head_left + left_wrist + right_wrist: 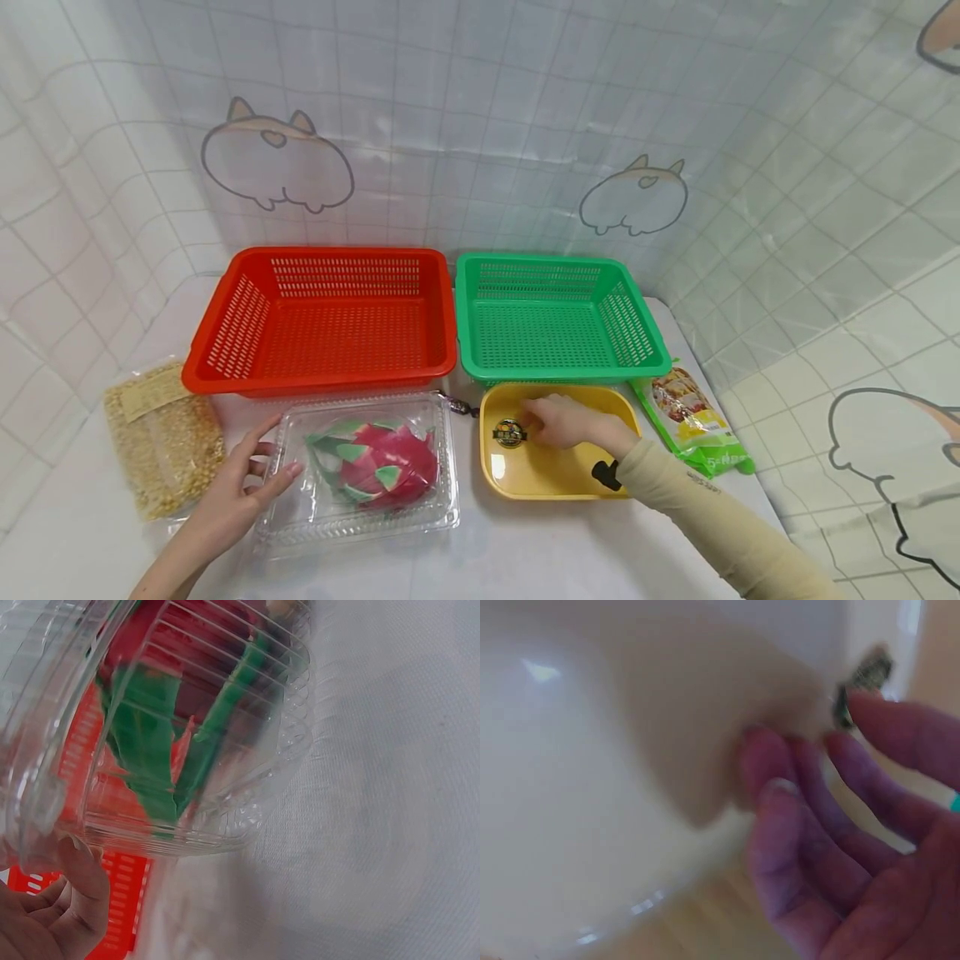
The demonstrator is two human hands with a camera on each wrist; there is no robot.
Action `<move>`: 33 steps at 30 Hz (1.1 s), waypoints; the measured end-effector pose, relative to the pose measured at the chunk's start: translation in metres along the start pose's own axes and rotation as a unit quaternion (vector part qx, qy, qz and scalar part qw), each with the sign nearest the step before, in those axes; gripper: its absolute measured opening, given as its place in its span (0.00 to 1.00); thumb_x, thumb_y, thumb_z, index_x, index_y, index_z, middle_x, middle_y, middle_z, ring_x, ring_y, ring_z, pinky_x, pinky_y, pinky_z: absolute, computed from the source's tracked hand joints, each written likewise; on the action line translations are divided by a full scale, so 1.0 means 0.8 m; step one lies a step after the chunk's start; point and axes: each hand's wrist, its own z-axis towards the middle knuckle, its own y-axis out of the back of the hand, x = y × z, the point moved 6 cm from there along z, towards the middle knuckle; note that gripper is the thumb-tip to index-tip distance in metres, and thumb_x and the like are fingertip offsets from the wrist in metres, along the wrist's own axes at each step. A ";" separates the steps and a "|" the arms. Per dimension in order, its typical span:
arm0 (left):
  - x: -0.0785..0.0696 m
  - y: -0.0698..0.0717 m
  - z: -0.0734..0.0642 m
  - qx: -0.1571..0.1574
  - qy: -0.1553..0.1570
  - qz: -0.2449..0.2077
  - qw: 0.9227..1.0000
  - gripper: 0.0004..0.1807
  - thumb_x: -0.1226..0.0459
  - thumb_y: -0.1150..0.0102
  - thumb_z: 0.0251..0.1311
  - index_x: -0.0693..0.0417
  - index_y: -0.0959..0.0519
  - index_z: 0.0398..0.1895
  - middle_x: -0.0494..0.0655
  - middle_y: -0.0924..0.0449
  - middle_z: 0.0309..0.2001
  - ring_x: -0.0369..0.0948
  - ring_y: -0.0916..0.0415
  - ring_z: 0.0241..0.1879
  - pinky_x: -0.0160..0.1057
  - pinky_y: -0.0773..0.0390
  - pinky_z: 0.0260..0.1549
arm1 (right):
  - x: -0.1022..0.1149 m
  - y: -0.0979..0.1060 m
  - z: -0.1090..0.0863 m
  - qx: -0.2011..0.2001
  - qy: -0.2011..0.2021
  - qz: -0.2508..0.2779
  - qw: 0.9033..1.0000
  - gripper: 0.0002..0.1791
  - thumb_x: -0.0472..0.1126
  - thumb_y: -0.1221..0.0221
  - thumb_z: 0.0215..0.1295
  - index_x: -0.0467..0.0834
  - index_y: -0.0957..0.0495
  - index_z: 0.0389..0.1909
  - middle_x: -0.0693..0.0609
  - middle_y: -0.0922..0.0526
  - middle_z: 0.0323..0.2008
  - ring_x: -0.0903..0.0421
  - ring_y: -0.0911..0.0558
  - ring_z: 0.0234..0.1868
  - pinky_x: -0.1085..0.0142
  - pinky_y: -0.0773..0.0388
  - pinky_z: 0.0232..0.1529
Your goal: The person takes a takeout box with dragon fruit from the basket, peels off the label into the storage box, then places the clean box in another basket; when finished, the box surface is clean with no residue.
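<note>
A clear plastic clamshell box [296, 508] holds a pink and green dragon fruit [390, 467]. My left hand [243, 479] touches the box's left edge, its fingers spread and the thumb near the rim. From the left wrist view, a fingertip meets the box's corner [45, 802]. Inside a yellow basin [555, 479], my right hand [566, 419] reaches down with fingers loosely bent beside a round black and gold label [510, 433]. In the right wrist view nothing shows between the fingers of that hand [840, 832]; the label [866, 682] is partly covered by a finger.
A red basket [345, 337] and a green basket [540, 333] stand behind. To the left lies a clear bag of yellow kernels [168, 442]; to the right, a green and yellow food packet [693, 421]. A small dark object [457, 405] sits between box and basin.
</note>
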 end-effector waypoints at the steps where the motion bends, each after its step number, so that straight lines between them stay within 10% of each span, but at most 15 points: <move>1: 0.000 0.000 0.000 -0.001 -0.001 0.000 1.000 0.46 0.54 0.38 0.66 0.54 0.53 0.79 0.64 0.35 0.56 0.48 0.34 0.45 0.34 0.27 0.32 | -0.001 0.002 -0.002 0.003 0.000 0.008 1.000 0.12 0.29 0.41 0.57 0.40 0.21 0.43 0.52 0.21 0.31 0.58 0.28 0.30 0.66 0.29 0.34; 15: -0.003 -0.003 0.001 0.011 0.003 -0.007 1.000 0.46 0.53 0.38 0.66 0.53 0.53 0.79 0.63 0.36 0.56 0.49 0.35 0.47 0.37 0.28 0.33 | 0.006 0.037 -0.045 -0.053 0.027 0.159 0.985 0.14 0.40 0.41 0.70 0.37 0.23 0.51 0.52 0.18 0.38 0.56 0.20 0.38 0.65 0.23 0.40; 25: -0.003 0.000 -0.001 0.004 -0.009 -0.007 1.000 0.45 0.55 0.38 0.66 0.54 0.52 0.79 0.64 0.35 0.56 0.48 0.34 0.45 0.34 0.27 0.32 | 0.051 0.028 -0.057 -0.096 0.005 0.343 0.935 0.24 0.43 0.40 0.71 0.36 0.30 0.62 0.37 0.24 0.58 0.46 0.16 0.49 0.66 0.19 0.49; 33: 0.001 0.000 0.000 0.009 0.001 -0.005 1.000 0.46 0.53 0.40 0.67 0.54 0.54 0.80 0.64 0.36 0.58 0.48 0.34 0.47 0.34 0.26 0.33 | 0.100 -0.001 -0.040 -0.102 0.014 0.399 0.911 0.29 0.43 0.40 0.71 0.43 0.38 0.68 0.42 0.31 0.67 0.45 0.23 0.62 0.56 0.26 0.64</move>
